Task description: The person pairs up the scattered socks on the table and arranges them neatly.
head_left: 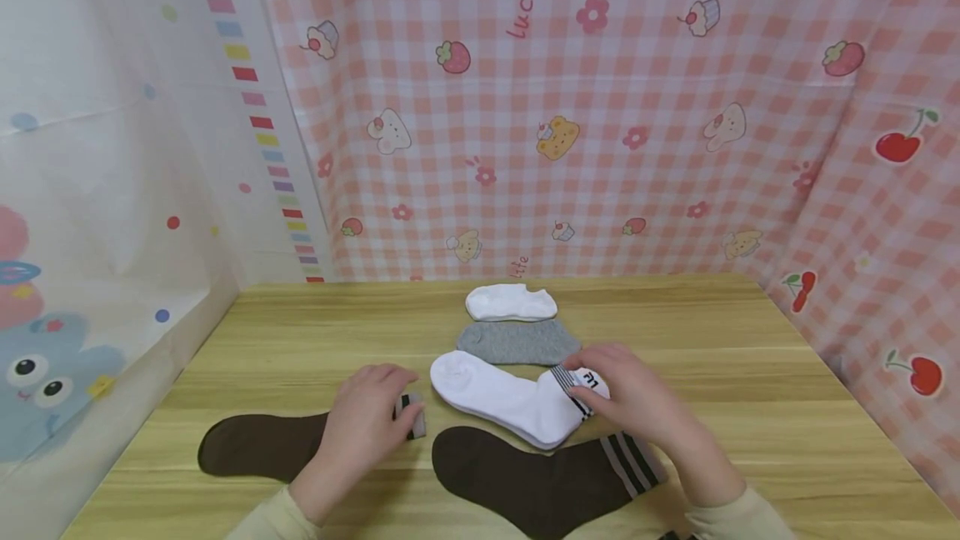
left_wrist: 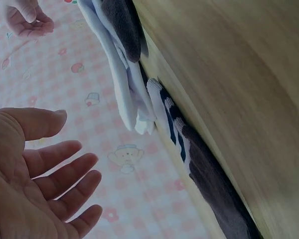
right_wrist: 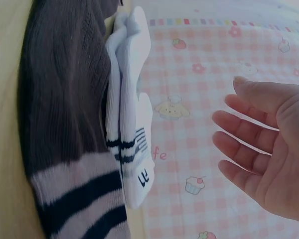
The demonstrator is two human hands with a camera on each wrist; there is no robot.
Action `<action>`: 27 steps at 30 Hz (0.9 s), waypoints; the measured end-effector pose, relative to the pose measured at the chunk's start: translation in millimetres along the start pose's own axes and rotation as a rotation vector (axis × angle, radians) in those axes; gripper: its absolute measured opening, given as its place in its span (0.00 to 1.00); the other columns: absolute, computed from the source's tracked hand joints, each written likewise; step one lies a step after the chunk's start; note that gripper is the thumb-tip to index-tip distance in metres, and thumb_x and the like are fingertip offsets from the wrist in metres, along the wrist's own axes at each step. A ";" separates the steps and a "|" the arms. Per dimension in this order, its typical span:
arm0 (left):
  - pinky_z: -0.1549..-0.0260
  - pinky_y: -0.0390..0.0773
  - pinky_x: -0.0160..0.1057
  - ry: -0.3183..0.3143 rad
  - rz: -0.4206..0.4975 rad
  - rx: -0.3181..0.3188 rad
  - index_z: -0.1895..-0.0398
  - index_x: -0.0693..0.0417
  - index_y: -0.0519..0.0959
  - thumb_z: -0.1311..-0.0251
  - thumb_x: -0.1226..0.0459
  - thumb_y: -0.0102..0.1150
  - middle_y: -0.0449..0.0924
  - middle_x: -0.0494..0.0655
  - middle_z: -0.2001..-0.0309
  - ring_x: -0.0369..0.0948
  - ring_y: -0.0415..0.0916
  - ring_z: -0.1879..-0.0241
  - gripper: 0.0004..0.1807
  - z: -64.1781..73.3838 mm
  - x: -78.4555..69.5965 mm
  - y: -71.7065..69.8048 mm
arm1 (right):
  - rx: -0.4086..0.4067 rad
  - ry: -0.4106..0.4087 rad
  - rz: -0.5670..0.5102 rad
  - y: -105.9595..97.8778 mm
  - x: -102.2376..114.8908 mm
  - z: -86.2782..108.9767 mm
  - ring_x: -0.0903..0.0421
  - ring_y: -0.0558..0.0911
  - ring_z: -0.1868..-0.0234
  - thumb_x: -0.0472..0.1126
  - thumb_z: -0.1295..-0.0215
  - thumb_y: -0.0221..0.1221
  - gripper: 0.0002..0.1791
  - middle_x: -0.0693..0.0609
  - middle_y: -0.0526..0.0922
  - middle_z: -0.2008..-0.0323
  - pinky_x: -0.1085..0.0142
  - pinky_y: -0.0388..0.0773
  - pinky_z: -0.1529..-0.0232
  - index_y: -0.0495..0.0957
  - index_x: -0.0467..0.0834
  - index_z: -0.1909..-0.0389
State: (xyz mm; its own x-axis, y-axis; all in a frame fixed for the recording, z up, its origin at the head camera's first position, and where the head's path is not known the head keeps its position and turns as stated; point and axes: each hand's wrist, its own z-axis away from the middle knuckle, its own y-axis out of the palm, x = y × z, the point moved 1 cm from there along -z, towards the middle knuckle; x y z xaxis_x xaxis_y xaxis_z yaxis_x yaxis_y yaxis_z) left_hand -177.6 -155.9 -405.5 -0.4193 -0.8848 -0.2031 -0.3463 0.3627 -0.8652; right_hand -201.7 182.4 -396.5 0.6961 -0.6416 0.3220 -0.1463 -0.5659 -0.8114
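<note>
My left hand [head_left: 371, 415] is over the striped cuff end of a dark brown sock [head_left: 262, 444]. Its fingers are spread and hold nothing, as the left wrist view shows. The right hand [head_left: 637, 386] hovers by the cuff of a white crew sock pair [head_left: 495, 394] with black stripes and lettering. In the right wrist view its fingers [right_wrist: 244, 134] are loosely bent, with a gap between them and the socks. Nearer me lies a second dark brown sock [head_left: 525, 473], its grey-and-black cuff pointing right. Part of the left brown sock is hidden behind my left hand.
Beyond the white crew socks lie a grey sock [head_left: 517, 342] and a white ankle sock [head_left: 506, 303], stacked toward the wooden table's back edge. A pink checked cloth [head_left: 487, 107] hangs behind the table [head_left: 712, 315]. A small dark object [head_left: 675, 535] peeks in at the bottom edge.
</note>
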 end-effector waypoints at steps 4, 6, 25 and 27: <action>0.51 0.74 0.56 0.007 -0.016 -0.031 0.57 0.58 0.84 0.51 0.62 0.75 0.84 0.53 0.57 0.53 0.79 0.54 0.18 1.8 2.2 -0.5 | -0.006 0.013 0.025 2.9 2.7 -2.6 0.51 0.79 0.51 0.39 0.42 0.70 0.15 0.52 0.84 0.56 0.52 0.76 0.49 0.82 0.43 0.55; 0.50 0.74 0.56 0.010 -0.022 -0.045 0.56 0.58 0.84 0.51 0.62 0.76 0.84 0.53 0.56 0.53 0.79 0.53 0.18 2.6 3.3 -1.0 | -0.012 0.005 0.026 3.6 5.0 -3.9 0.50 0.79 0.50 0.40 0.42 0.70 0.15 0.52 0.84 0.55 0.52 0.76 0.48 0.82 0.43 0.54; 0.48 0.70 0.59 0.091 -0.063 -0.178 0.53 0.61 0.82 0.53 0.65 0.76 0.82 0.55 0.53 0.55 0.77 0.52 0.22 10.3 15.9 -6.0 | -0.087 -0.133 0.045 17.7 24.2 -17.1 0.50 0.78 0.49 0.39 0.45 0.72 0.19 0.52 0.82 0.54 0.53 0.75 0.48 0.80 0.43 0.53; 0.48 0.69 0.59 0.101 -0.066 -0.196 0.53 0.61 0.82 0.54 0.65 0.76 0.82 0.55 0.53 0.55 0.77 0.52 0.23 11.0 18.2 -6.4 | -0.083 -0.126 0.045 19.2 27.0 -18.3 0.51 0.78 0.48 0.40 0.44 0.72 0.19 0.52 0.82 0.53 0.53 0.74 0.47 0.80 0.43 0.52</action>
State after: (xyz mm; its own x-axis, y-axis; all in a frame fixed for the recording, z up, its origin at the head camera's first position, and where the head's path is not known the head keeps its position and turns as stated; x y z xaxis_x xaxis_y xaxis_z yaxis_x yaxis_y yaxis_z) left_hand -173.7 -177.6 -408.7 -0.4685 -0.8784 -0.0939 -0.5282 0.3637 -0.7673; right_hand -198.5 144.7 -394.5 0.7692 -0.6004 0.2185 -0.2330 -0.5821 -0.7790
